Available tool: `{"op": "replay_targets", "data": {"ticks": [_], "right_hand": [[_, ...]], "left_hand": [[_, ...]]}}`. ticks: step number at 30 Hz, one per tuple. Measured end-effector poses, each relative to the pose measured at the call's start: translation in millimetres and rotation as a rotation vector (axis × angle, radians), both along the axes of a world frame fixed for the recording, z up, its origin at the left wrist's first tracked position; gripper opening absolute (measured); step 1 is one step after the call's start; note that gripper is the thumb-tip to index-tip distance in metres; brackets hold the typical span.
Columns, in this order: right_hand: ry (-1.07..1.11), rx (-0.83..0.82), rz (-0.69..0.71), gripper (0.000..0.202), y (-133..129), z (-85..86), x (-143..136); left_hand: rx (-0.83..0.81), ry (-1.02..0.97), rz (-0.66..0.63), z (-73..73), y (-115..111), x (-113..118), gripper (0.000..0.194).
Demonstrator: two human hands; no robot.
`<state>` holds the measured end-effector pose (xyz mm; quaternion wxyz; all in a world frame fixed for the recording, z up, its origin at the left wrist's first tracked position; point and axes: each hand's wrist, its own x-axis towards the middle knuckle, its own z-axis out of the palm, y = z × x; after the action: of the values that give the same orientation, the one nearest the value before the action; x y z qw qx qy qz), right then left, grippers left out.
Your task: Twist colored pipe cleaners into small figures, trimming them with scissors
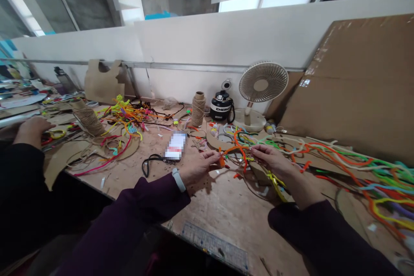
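Above the cluttered wooden table [200,207], my left hand [201,167] pinches one end of an orange pipe cleaner [231,149]. A short orange piece hangs down by its fingertips. My right hand [271,158], with fingers closed, grips the other end of the same pipe cleaner, so it stretches in a slight arch between both hands. Behind it, more orange and green pipe cleaners lie in a tangle, and I cannot tell which touch the held one. Yellow-handled scissors [276,185] lie below my right wrist.
A phone [175,145], twine spool [198,110], black bottle [221,107] and fan [263,84] stand or lie beyond my hands. Pipe cleaners [349,159] spread across the right. A ruler [215,246] lies at the front edge. Another person's hand [32,129] is at far left.
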<state>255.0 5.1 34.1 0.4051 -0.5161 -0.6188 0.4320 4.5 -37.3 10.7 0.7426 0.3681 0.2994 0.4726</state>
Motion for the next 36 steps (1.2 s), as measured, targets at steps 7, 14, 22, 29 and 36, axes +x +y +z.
{"op": "replay_targets", "data": {"ticks": [7, 14, 22, 29, 36], "right_hand": [[-0.018, 0.186, -0.289, 0.055, -3, -1.7, -16], [-0.032, 0.045, 0.117, 0.049, -42, 2.9, -59], [-0.026, 0.037, 0.250, 0.044, -61, 11.0, -77], [-0.093, 0.040, 0.237, 0.043, -63, 14.1, -78], [-0.052, 0.034, 0.322, 0.043, -57, 5.8, -76]], "left_hand": [[-0.063, -0.083, 0.045, 1.8, -5, 3, 0.038], [-0.088, -0.191, 0.112, 4.3, -7, 5, 0.034], [-0.038, -0.114, 0.081, -0.5, -8, 4, 0.035], [0.185, 0.141, 0.161, 6.3, -8, 2, 0.041], [0.371, 0.339, 0.152, 3.3, -4, -3, 0.045]]}}
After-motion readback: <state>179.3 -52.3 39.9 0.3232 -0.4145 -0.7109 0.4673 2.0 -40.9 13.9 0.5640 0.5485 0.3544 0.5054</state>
